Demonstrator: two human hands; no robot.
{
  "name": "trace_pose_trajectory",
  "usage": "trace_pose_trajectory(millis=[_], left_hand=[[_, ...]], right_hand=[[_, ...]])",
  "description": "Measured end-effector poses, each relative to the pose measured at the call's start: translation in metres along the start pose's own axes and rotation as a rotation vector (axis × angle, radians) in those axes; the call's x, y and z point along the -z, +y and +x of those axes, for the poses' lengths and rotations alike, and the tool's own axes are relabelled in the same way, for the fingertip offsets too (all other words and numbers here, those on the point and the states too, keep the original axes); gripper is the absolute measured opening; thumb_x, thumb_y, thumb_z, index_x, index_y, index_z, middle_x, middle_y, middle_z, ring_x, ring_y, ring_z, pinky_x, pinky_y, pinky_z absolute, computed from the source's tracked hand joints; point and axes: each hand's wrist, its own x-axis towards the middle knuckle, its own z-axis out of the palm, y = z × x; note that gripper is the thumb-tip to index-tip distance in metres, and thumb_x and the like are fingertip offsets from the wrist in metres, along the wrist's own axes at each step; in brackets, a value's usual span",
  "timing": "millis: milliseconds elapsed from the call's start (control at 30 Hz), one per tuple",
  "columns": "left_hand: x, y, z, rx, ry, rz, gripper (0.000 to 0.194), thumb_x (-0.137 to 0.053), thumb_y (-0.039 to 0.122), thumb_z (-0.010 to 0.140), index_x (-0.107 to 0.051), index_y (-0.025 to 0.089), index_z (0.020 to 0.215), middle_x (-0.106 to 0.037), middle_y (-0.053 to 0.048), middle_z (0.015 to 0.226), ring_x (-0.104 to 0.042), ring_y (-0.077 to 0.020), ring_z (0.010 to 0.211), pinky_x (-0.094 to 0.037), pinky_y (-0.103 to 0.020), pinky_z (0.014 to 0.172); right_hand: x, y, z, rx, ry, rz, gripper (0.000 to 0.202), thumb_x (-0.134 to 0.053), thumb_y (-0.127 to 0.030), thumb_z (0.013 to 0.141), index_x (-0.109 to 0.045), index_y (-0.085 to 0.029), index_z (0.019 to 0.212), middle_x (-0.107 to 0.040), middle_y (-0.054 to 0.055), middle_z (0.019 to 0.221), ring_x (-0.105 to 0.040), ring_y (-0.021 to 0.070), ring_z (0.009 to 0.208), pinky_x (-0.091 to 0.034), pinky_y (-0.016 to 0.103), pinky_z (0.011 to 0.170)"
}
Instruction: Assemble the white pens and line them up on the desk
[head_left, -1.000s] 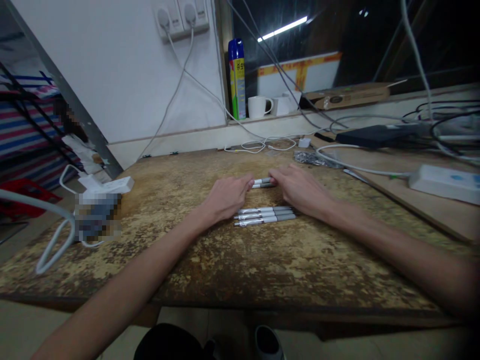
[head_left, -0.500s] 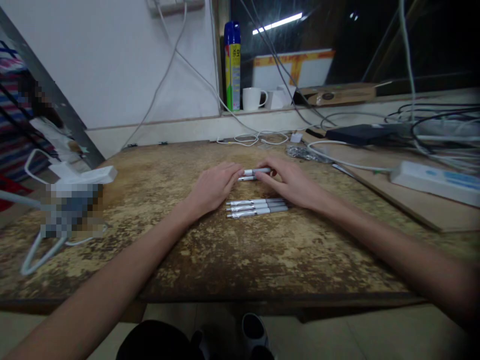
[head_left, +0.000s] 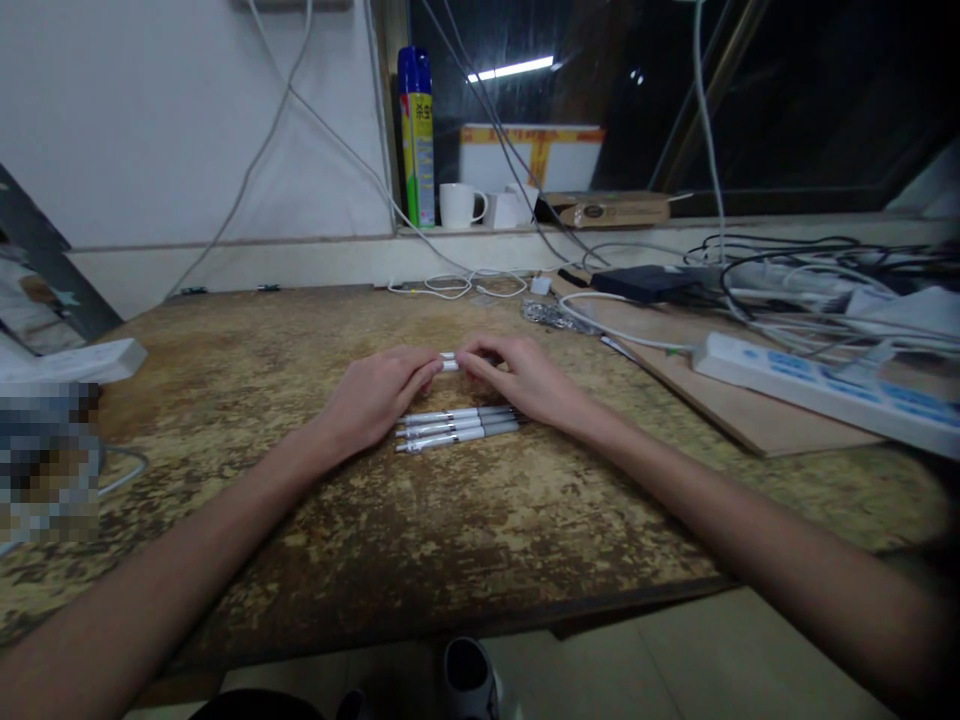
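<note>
On the worn wooden table (head_left: 360, 560), three white and grey pens (head_left: 457, 430) lie side by side, close to parallel. Just beyond them, my left hand (head_left: 379, 393) and my right hand (head_left: 517, 375) pinch opposite ends of further white pens (head_left: 449, 362). Only a short middle stretch of these pens shows between my fingertips; their ends are hidden by the fingers. The wrist of my right hand is beside the right ends of the three pens.
A power strip (head_left: 817, 385) and a brown board (head_left: 697, 385) are at the right, with tangled cables behind. A mug (head_left: 459, 205) and spray can (head_left: 417, 140) stand on the sill. Another power strip (head_left: 90, 362) is at the left edge.
The view has turned to the right, so the scene sits further left. Both hands have closed in around the far pens, and less of those pens shows between them.
</note>
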Motion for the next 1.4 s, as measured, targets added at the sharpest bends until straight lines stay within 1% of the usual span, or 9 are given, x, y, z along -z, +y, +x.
trace_pose_trajectory(millis=[100, 200, 300, 467, 633, 800, 1000, 1200, 1400], left_hand=[[-0.0009, 0.0022, -0.0006, 0.001, -0.003, 0.012, 0.040, -0.035, 0.040, 0.109, -0.068, 0.019, 0.100, -0.072, -0.006, 0.096, -0.062, -0.0201, 0.084, -0.043, -0.031, 0.076], [-0.0007, 0.0028, -0.0005, 0.009, -0.007, 0.024, 0.041, -0.034, 0.041, 0.109, -0.067, 0.020, 0.099, -0.071, -0.006, 0.092, -0.062, -0.0201, 0.082, -0.043, -0.031, 0.074], [0.0005, 0.0029, -0.0003, 0.018, -0.019, 0.008, 0.043, -0.032, 0.041, 0.109, -0.065, 0.020, 0.092, -0.070, -0.005, 0.086, -0.061, -0.0190, 0.079, -0.042, -0.030, 0.072], [0.0007, 0.0026, -0.0016, 0.027, -0.003, 0.001, 0.044, -0.032, 0.041, 0.109, -0.063, 0.021, 0.085, -0.070, -0.004, 0.084, -0.061, -0.0184, 0.076, -0.041, -0.030, 0.071], [-0.0005, -0.0007, -0.0030, 0.032, -0.009, -0.009, 0.042, -0.033, 0.038, 0.109, -0.063, 0.021, 0.086, -0.070, -0.004, 0.083, -0.062, -0.0185, 0.078, -0.041, -0.030, 0.072], [-0.0010, -0.0035, -0.0026, 0.012, -0.011, -0.022, 0.041, -0.032, 0.039, 0.109, -0.062, 0.022, 0.087, -0.069, -0.003, 0.083, -0.063, -0.0182, 0.078, -0.042, -0.030, 0.073], [-0.0001, -0.0015, -0.0024, 0.019, 0.003, -0.027, 0.043, -0.030, 0.039, 0.109, -0.062, 0.022, 0.086, -0.070, -0.003, 0.083, -0.063, -0.0186, 0.078, -0.042, -0.031, 0.073], [0.0016, -0.0003, -0.0023, 0.012, -0.001, -0.055, 0.043, -0.031, 0.038, 0.109, -0.063, 0.021, 0.086, -0.070, -0.003, 0.084, -0.063, -0.0191, 0.079, -0.042, -0.031, 0.075], [0.0036, -0.0007, -0.0006, 0.037, -0.010, -0.105, 0.042, -0.033, 0.036, 0.109, -0.064, 0.021, 0.085, -0.072, -0.002, 0.085, -0.063, -0.0184, 0.076, -0.041, -0.031, 0.073]], right_hand=[[0.0015, 0.0022, 0.0000, 0.009, -0.017, -0.006, 0.021, -0.056, -0.034, 0.101, -0.071, -0.020, 0.096, -0.075, 0.005, 0.092, -0.066, 0.0205, 0.086, -0.046, 0.033, 0.077], [0.0021, 0.0048, 0.0003, 0.034, 0.000, 0.034, 0.015, -0.064, -0.033, 0.096, -0.071, -0.021, 0.101, -0.075, 0.006, 0.100, -0.066, 0.0218, 0.093, -0.048, 0.035, 0.084], [0.0008, 0.0060, 0.0002, 0.029, 0.021, 0.096, 0.020, -0.069, -0.037, 0.092, -0.070, -0.021, 0.104, -0.074, 0.007, 0.103, -0.067, 0.0218, 0.095, -0.050, 0.036, 0.086], [-0.0012, 0.0080, 0.0002, -0.042, -0.012, 0.153, 0.026, -0.058, -0.041, 0.099, -0.073, -0.020, 0.096, -0.074, 0.006, 0.089, -0.067, 0.0208, 0.082, -0.050, 0.036, 0.078], [-0.0014, 0.0082, 0.0016, 0.011, 0.046, 0.167, 0.018, -0.072, -0.034, 0.089, -0.070, -0.021, 0.101, -0.074, 0.006, 0.101, -0.067, 0.0215, 0.093, -0.051, 0.037, 0.086], [-0.0015, 0.0079, 0.0020, -0.068, 0.006, 0.208, 0.021, -0.060, -0.040, 0.097, -0.070, -0.021, 0.098, -0.073, 0.006, 0.093, -0.067, 0.0210, 0.087, -0.052, 0.037, 0.081], [-0.0009, 0.0075, 0.0030, -0.015, 0.061, 0.178, 0.015, -0.070, -0.035, 0.090, -0.069, -0.023, 0.097, -0.073, 0.006, 0.100, -0.067, 0.0225, 0.094, -0.052, 0.039, 0.088], [-0.0017, 0.0067, 0.0022, -0.073, 0.000, 0.245, 0.022, -0.062, -0.041, 0.096, -0.070, -0.020, 0.097, -0.072, 0.005, 0.089, -0.065, 0.0196, 0.082, -0.052, 0.036, 0.077], [0.0020, 0.0054, 0.0032, -0.041, 0.055, 0.223, 0.014, -0.070, -0.034, 0.090, -0.071, -0.023, 0.098, -0.074, 0.006, 0.102, -0.067, 0.0221, 0.092, -0.055, 0.041, 0.086]])
